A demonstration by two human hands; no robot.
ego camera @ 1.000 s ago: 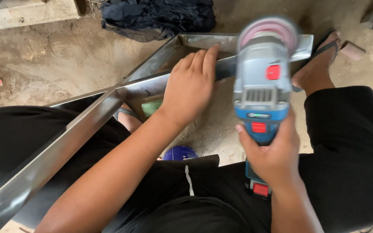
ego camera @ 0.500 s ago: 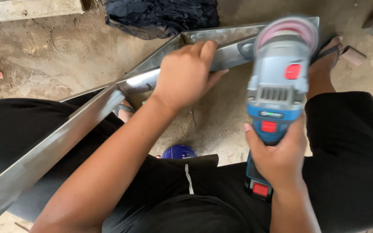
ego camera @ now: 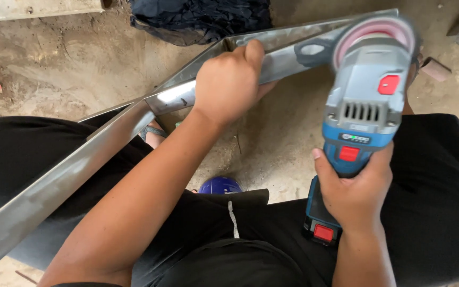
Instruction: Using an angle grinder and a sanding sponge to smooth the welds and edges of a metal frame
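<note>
Left hand [ego camera: 229, 87] fingers clamp the shiny steel angle frame [ego camera: 70, 175]; right hand [ego camera: 354, 188] wraps the blue-grey cordless grinder [ego camera: 365, 114], whose pink disc should meet the frame flat.

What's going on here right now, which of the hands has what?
A seated person grips a welded metal frame with the left hand, steadying it across their lap. The right hand holds a blue cordless angle grinder, whose pink disc is at the frame's far bar. A dark cloth lies on the concrete floor beyond.
</note>
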